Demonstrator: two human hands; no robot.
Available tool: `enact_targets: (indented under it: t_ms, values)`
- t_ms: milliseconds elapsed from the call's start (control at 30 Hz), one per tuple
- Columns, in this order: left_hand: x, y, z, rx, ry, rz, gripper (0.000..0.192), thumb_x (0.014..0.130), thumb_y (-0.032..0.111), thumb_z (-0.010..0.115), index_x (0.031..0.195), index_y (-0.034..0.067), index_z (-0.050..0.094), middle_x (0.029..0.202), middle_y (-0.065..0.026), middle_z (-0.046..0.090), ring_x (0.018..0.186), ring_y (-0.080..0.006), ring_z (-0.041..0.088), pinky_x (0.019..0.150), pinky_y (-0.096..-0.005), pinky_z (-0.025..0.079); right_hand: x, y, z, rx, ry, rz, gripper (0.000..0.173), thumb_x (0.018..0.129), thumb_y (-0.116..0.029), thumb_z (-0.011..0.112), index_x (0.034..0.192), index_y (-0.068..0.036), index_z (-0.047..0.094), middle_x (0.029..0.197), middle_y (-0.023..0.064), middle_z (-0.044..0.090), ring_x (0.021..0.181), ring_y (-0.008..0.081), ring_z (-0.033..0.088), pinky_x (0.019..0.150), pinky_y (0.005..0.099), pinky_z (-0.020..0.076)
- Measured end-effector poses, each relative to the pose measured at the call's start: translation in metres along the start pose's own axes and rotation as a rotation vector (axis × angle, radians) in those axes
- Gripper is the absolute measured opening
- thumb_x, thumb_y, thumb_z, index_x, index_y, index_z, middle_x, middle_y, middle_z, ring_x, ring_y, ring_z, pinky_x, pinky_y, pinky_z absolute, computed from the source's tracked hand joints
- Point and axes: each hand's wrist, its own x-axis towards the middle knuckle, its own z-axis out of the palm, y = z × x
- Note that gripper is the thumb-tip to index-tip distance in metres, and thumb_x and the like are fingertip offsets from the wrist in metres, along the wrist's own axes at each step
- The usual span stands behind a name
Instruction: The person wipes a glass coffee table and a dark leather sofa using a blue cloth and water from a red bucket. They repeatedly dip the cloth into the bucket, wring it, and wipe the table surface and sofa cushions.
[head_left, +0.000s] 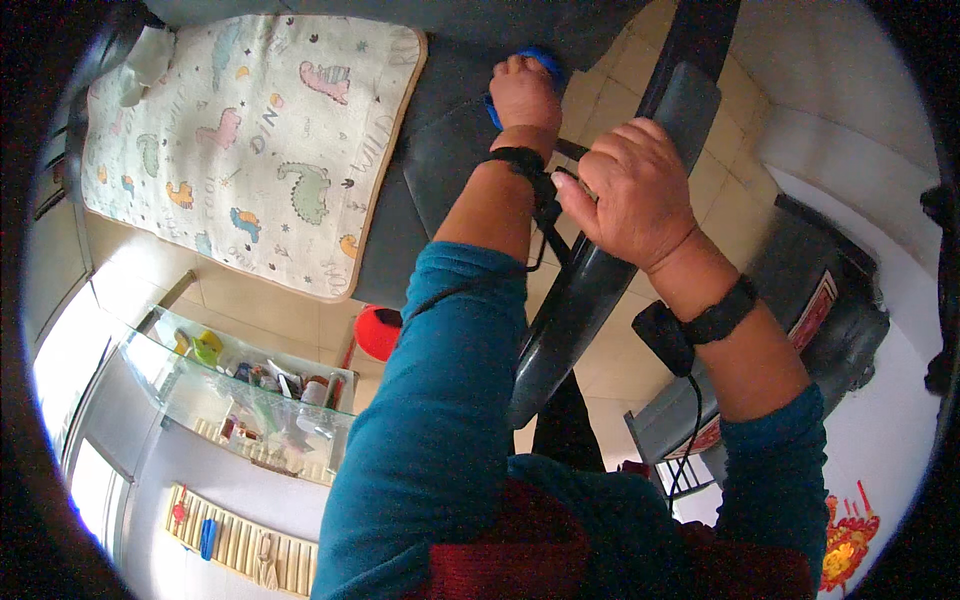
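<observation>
My left hand (527, 101) reaches over dark grey upholstery and is closed on a bright blue cloth (553, 66), pressed near the edge of the seat. Most of the cloth is hidden under the fingers. My right hand (630, 195) grips the top of a long dark armrest (589, 300) with a glossy black side, thumb along its near edge. Beside the left hand, a white mat (262, 150) printed with dinosaurs and lettering covers part of the dark grey seat (390, 217). Both wrists wear black straps with small cabled devices.
A glass-topped table (247, 405) holding assorted small items stands at lower left, near a red round object (377, 332). Right of the armrest is dark grey furniture (795, 255) with red panels. Beige floor tiles (622, 337) show between them. White crumpled paper or cloth (146, 64) lies on the mat's corner.
</observation>
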Motion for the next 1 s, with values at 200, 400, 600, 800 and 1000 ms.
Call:
enact_targets:
  t_ms: [200, 400, 600, 800, 1000]
  values:
    - [0.003, -0.008, -0.01, 0.061, -0.223, 0.612, 0.021, 0.078, 0.011, 0.058, 0.096, 0.016, 0.067, 0.103, -0.0064, 0.062, 0.1, -0.0266, 0.058, 0.081, -0.0385, 0.049, 0.003, -0.001, -0.002, -0.075, -0.043, -0.006, 0.026, 0.073, -0.026, 0.067, 0.057, -0.009, 0.054, 0.068, 0.0092, 0.056, 0.07, 0.029, 0.057, 0.076, 0.0424, 0.0448]
    - [-0.013, -0.065, -0.053, 0.077, -0.072, 0.423, 0.021, 0.079, 0.012, 0.057, 0.098, 0.016, 0.065, 0.103, -0.0064, 0.058, 0.1, -0.0277, 0.055, 0.082, -0.0409, 0.047, 0.003, -0.002, -0.001, -0.125, -0.045, -0.02, 0.025, 0.073, -0.026, 0.068, 0.06, -0.009, 0.056, 0.071, 0.0097, 0.059, 0.075, 0.0293, 0.058, 0.078, 0.0429, 0.045]
    - [-0.122, -0.141, -0.084, 0.178, -0.027, 0.004, 0.021, 0.08, 0.013, 0.055, 0.1, 0.011, 0.061, 0.101, -0.0108, 0.056, 0.093, -0.0317, 0.056, 0.077, -0.0428, 0.046, 0.004, -0.004, -0.001, -0.127, -0.067, -0.006, 0.027, 0.074, -0.025, 0.067, 0.058, -0.008, 0.053, 0.07, 0.0099, 0.058, 0.073, 0.0304, 0.057, 0.077, 0.042, 0.0446]
    - [-0.266, -0.172, -0.118, 0.196, -0.173, -0.219, 0.032, 0.078, 0.01, 0.057, 0.11, 0.009, 0.055, 0.112, -0.0167, 0.054, 0.096, -0.036, 0.055, 0.079, -0.0456, 0.047, 0.005, -0.005, 0.0, -0.141, -0.062, -0.029, 0.028, 0.075, -0.025, 0.066, 0.058, -0.008, 0.052, 0.067, 0.0101, 0.055, 0.07, 0.0308, 0.055, 0.073, 0.0428, 0.0439]
    - [-0.189, -0.156, -0.097, 0.013, -0.084, -0.022, 0.03, 0.075, 0.006, 0.055, 0.105, 0.006, 0.057, 0.11, -0.0167, 0.054, 0.098, -0.0358, 0.054, 0.081, -0.0445, 0.047, 0.006, -0.007, -0.002, -0.141, -0.077, -0.025, 0.028, 0.076, -0.026, 0.065, 0.058, -0.008, 0.053, 0.068, 0.0105, 0.056, 0.072, 0.0312, 0.056, 0.074, 0.0437, 0.0442]
